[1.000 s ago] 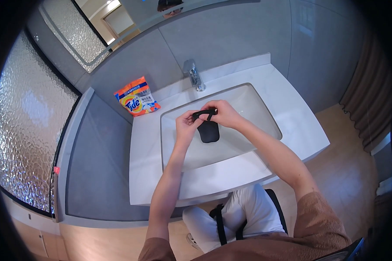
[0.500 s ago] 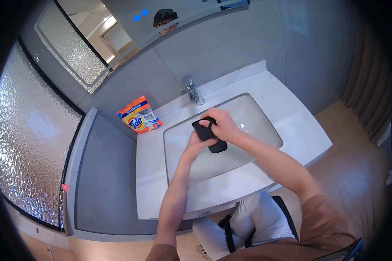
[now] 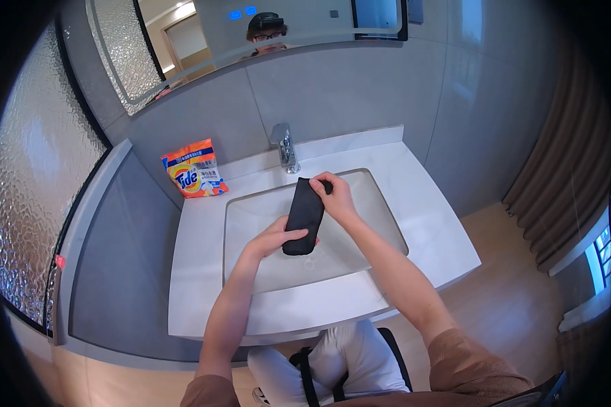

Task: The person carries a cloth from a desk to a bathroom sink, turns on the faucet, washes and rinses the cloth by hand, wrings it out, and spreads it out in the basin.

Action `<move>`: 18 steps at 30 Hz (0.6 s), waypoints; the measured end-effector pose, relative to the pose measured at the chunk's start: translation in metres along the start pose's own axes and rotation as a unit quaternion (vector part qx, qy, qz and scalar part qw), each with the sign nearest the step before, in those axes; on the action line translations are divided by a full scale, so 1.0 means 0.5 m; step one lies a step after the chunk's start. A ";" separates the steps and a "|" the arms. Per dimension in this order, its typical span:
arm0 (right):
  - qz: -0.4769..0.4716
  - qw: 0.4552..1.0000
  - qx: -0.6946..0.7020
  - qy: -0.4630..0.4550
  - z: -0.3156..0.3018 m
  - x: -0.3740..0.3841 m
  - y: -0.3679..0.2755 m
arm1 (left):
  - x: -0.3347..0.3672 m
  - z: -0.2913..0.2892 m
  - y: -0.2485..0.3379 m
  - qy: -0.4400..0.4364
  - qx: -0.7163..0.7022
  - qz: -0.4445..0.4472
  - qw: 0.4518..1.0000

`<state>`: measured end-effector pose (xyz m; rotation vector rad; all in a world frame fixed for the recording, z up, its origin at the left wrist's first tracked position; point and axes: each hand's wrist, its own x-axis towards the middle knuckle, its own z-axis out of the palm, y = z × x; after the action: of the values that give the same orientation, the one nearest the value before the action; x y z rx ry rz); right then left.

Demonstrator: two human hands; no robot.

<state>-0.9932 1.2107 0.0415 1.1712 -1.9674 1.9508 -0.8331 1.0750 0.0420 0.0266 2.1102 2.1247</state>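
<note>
Both hands hold a long, narrow piece of black cloth (image 3: 304, 220) above the sink basin; its exact kind I cannot tell. It hangs nearly upright, with a straight top edge and a rounded lower end. My left hand (image 3: 277, 237) grips its lower part, the thumb across the front and fingertips showing past the right edge. My right hand (image 3: 337, 202) pinches the upper right side, where a small dark bit of cloth sticks out beyond the fingers. Beneath lies the pale rectangular sink basin (image 3: 377, 224), set in a white countertop (image 3: 434, 224).
A chrome faucet (image 3: 286, 149) stands behind the basin. On the counter's back left corner rests an orange detergent bag (image 3: 195, 169). Above hangs a mirror (image 3: 217, 41). Textured glass (image 3: 41, 183) is at left, a brown curtain (image 3: 557, 156) at right.
The black cloth was bunched and tilted; now it is stretched out longer and more upright. My left hand has shifted to its lower part, the right to its upper side. The view has shifted too.
</note>
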 end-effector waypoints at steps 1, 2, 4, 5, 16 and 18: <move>-0.002 1.000 -0.001 -0.004 -0.006 0.002 0.000 | -0.001 0.000 0.002 0.003 -0.002 0.003 1.000; 0.100 0.991 0.075 -0.040 -0.014 0.003 0.000 | -0.002 -0.001 0.005 0.023 -0.044 -0.027 0.998; 0.199 0.966 0.149 -0.077 -0.017 0.002 -0.007 | -0.003 -0.004 0.004 0.045 -0.086 -0.056 0.994; 0.190 0.956 0.201 -0.094 -0.014 -0.005 -0.014 | -0.002 -0.008 -0.005 0.052 -0.094 -0.052 0.993; 0.133 0.919 0.222 -0.297 -0.036 -0.006 -0.057 | 0.010 -0.040 -0.045 0.187 -0.140 -0.007 0.972; 0.130 0.892 0.232 -0.365 -0.042 -0.007 -0.057 | 0.010 -0.031 -0.030 0.187 -0.162 0.067 0.967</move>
<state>-0.9827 1.2349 0.0652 2.1200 -2.0932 2.4571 -0.8384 1.0603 0.0266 -0.2972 1.9494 2.7146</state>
